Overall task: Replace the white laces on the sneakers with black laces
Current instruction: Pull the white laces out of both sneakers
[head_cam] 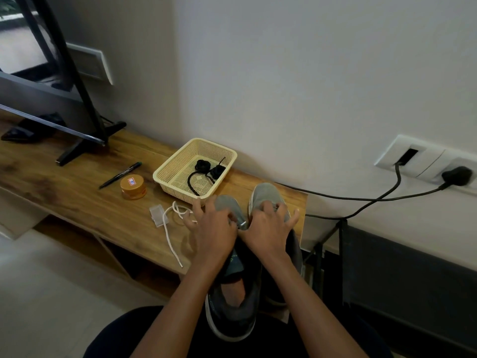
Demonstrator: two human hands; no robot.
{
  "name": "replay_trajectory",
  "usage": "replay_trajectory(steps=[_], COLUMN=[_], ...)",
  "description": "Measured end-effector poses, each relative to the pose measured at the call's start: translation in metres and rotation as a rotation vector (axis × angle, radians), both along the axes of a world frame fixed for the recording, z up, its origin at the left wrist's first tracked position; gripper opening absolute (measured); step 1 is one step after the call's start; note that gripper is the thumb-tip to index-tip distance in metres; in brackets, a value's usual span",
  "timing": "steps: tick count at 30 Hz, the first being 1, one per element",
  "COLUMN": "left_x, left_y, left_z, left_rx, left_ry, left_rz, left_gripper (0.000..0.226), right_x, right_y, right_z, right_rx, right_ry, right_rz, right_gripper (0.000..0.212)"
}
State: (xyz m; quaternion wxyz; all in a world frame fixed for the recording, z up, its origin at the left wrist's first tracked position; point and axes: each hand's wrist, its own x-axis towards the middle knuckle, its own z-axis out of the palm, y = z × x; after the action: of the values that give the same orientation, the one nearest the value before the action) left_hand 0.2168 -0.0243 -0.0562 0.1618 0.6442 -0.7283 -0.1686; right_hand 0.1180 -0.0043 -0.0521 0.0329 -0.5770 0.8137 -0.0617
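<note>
The 2 grey sneakers overhang the wooden table edge. The right hand is splayed over 1 sneaker. The left hand has its outer fingers spread; whether anything is pinched cannot be told. 1 white lace lies loose on the table, and the black laces are coiled in the basket. A sneaker could be dragged off the edge by a hard tug.

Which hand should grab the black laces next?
Probably the left hand: the basket with the black laces sits just beyond it. The right hand is farther, at the right sneaker.

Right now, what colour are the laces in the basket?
The laces are black; head view shows them best.
</note>
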Motion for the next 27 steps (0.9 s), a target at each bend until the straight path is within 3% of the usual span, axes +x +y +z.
replay_trajectory(steps=[6, 9, 15, 27], left_x=[0.003, 0.002, -0.005, -0.006], left_y=[-0.004, -0.004, -0.004, -0.008], left_z=[-0.005, -0.007, -0.015, -0.018], left_rx=[0.141, 0.146, 0.136, 0.212], left_ry=[-0.089, -0.112, -0.144, -0.1], left_rz=[-0.02, -0.04, -0.053, -0.08], left_gripper=[0.022, 0.018, 0.03, 0.032], right_x=[0.002, 0.002, 0.001, 0.005], right_y=[-0.002, -0.002, -0.002, -0.002], right_z=[-0.004, -0.004, -0.003, -0.004], right_rx=[0.037, 0.032, 0.046, 0.045], right_ry=[-0.009, -0.021, -0.046, -0.048], right_rz=[0.044, 0.045, 0.038, 0.062], right_gripper=[0.041, 0.042, 0.046, 0.023])
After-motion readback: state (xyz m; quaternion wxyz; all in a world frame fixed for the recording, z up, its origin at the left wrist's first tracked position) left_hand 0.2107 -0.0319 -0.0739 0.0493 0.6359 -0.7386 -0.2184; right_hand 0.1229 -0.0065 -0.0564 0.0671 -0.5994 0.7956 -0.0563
